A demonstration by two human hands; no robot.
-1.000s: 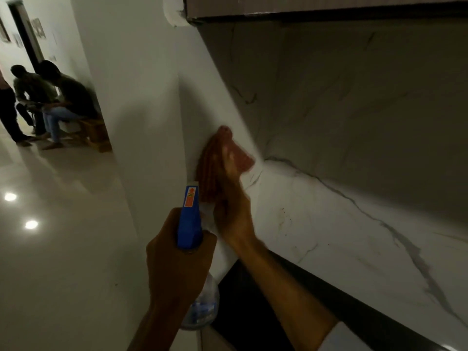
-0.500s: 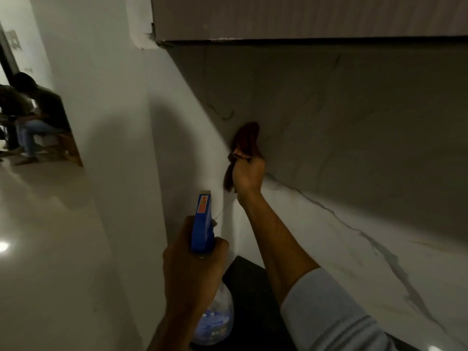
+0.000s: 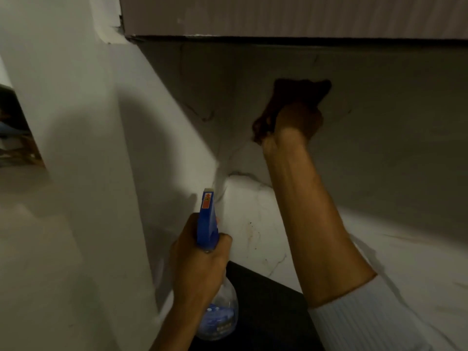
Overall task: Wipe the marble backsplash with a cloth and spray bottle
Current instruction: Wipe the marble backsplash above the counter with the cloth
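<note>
The white marble backsplash [image 3: 395, 153] with grey veins fills the right half of the view, its upper part in shadow. My right hand [image 3: 296, 122] presses a dark reddish cloth [image 3: 298, 95] flat against the shaded upper marble, just below the cabinet. My left hand [image 3: 200, 259] grips a spray bottle [image 3: 209, 224] with a blue trigger head and a clear body, held upright low in the middle, its nozzle facing the corner of the wall.
A brown upper cabinet [image 3: 278, 16] overhangs the backsplash. A white side wall [image 3: 83, 148] meets the marble at a corner on the left. A black countertop [image 3: 266, 307] lies below. A doorway opening [image 3: 15, 127] shows at the far left.
My right hand has swept the cloth from the left corner up and to the right across the marble. The spray bottle stays in my left hand, little moved.
</note>
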